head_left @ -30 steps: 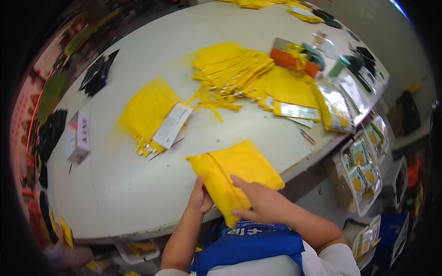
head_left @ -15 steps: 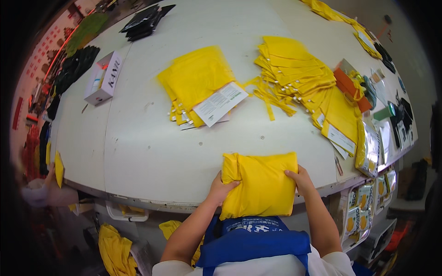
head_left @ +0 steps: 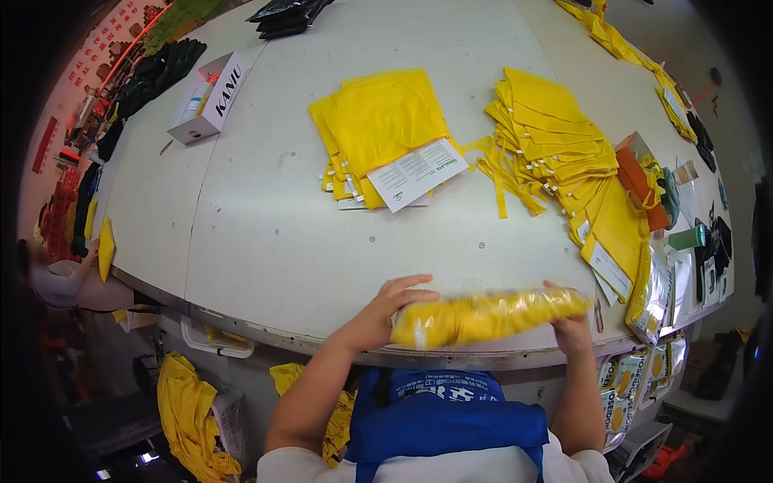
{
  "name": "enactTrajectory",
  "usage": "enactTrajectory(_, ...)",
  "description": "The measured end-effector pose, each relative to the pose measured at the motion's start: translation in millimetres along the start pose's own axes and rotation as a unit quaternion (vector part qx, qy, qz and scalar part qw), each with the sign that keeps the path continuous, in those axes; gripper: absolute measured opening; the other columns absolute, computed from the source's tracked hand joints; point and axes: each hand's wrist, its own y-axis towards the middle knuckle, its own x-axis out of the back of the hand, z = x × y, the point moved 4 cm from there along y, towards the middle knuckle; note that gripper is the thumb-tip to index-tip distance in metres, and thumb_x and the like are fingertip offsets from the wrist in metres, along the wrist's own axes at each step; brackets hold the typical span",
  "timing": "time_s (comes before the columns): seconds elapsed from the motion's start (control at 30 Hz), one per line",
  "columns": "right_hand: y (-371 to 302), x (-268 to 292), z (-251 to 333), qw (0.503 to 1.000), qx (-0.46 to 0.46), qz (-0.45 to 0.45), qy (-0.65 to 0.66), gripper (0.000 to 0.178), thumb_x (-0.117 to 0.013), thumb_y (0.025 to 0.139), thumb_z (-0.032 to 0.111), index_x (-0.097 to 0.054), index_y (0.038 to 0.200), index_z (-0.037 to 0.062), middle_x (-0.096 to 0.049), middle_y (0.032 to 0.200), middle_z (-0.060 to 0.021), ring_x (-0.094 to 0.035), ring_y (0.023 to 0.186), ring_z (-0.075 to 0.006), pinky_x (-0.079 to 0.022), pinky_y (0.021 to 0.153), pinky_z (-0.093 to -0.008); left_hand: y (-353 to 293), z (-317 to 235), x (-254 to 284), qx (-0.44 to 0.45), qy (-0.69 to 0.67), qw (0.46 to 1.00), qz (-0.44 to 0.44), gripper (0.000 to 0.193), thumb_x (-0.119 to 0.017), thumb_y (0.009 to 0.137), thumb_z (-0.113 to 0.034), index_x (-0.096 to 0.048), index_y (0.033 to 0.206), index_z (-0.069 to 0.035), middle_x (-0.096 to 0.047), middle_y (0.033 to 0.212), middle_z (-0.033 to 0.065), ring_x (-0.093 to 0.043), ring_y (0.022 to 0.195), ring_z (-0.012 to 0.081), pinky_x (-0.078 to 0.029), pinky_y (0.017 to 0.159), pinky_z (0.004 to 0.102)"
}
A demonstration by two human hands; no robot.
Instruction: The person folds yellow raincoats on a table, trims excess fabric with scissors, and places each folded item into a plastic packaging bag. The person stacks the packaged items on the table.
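A yellow folded-cloth package (head_left: 491, 317) in a shiny clear bag is tipped nearly edge-on above the near table edge, blurred by motion. My left hand (head_left: 390, 310) holds its left end, with some fingers stretched over the top. Its right end is gripped by my right hand (head_left: 570, 320), whose fingers are partly hidden behind the package. Farther over the table lies a stack of yellow cloth bags (head_left: 386, 113) with a white printed card (head_left: 417, 173) on its near side. Right of it, a fanned row of yellow cloth pieces (head_left: 555, 137) with loose straps is spread out.
On the white table (head_left: 322, 274) stand a white box (head_left: 211, 101) and an orange box (head_left: 642, 181). Packed yellow bags (head_left: 649, 294) lie at the right edge. Yellow cloth (head_left: 189, 410) hangs over a basket below left. Another person (head_left: 68, 282) is at the far left.
The yellow package has risen from in front of my apron and moved right, turning from face-up to edge-on. My left hand has shifted its hold. The view has shifted slightly.
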Motion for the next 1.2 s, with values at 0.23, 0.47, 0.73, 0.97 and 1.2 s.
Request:
enactTrajectory(0.23,-29.0,0.9,-52.9,0.854,0.047,0.103,-0.509,0.045,-0.059,0.072,-0.014,-0.06,0.11,0.0096,-0.042,0.142,-0.0178,-0.037,0.134,-0.0338,-0.035,0.107,-0.0368,-43.8,84.1,-42.0,0.071,0.003,0.997,-0.016,0.053,-0.04,0.076,0.016,-0.064,0.116,-0.01,-0.037,0.145,0.0161,-0.036,0.135,0.0312,-0.035,0.106,0.0372)
enactTrajectory(0.47,-0.4,8.3,-38.4,0.877,-0.006,-0.015,-0.481,0.048,-0.055,0.079,-0.006,-0.053,0.124,0.0104,-0.047,0.136,-0.0142,-0.051,0.119,-0.0334,-0.045,0.096,-0.0372,-38.9,96.3,-59.5,0.21,-0.077,0.947,-0.232,0.04,-0.053,0.088,-0.006,-0.047,0.127,-0.001,-0.053,0.121,0.0165,-0.053,0.114,0.0239,-0.047,0.092,0.0342)
enactTrajectory(0.73,59.4,-62.4,-51.1,0.784,0.038,-0.082,-0.614,0.084,-0.073,0.076,0.032,-0.028,0.144,0.0121,-0.016,0.15,-0.0239,-0.015,0.138,-0.0438,-0.025,0.106,-0.0574,6.1,123.4,-67.2,0.317,-0.297,0.871,-0.228,0.055,-0.058,0.091,-0.015,-0.033,0.136,0.004,-0.052,0.124,0.0154,-0.051,0.115,0.022,-0.045,0.094,0.0336)
enactTrajectory(0.97,64.5,-73.9,-81.0,0.727,-0.034,-0.077,-0.681,0.109,-0.077,0.062,0.056,-0.023,0.148,0.0147,-0.008,0.154,-0.0207,-0.002,0.139,-0.0492,-0.016,0.101,-0.0721,2.8,96.9,-85.4,0.326,-0.502,0.778,-0.19,0.07,-0.066,0.083,-0.006,-0.027,0.141,-0.005,-0.047,0.131,0.0151,-0.049,0.118,0.0234,-0.046,0.094,0.0349)
enactTrajectory(1.2,64.7,-76.9,-72.1,0.72,-0.068,-0.085,-0.685,0.105,-0.079,0.062,0.052,-0.028,0.145,0.0131,-0.012,0.153,-0.0205,-0.008,0.138,-0.0484,-0.016,0.105,-0.0668,-11.4,105.3,-91.1,0.329,-0.494,0.796,-0.121,0.081,-0.065,0.084,-0.004,-0.016,0.147,-0.011,-0.04,0.137,0.0144,-0.044,0.124,0.0251,-0.043,0.098,0.036)
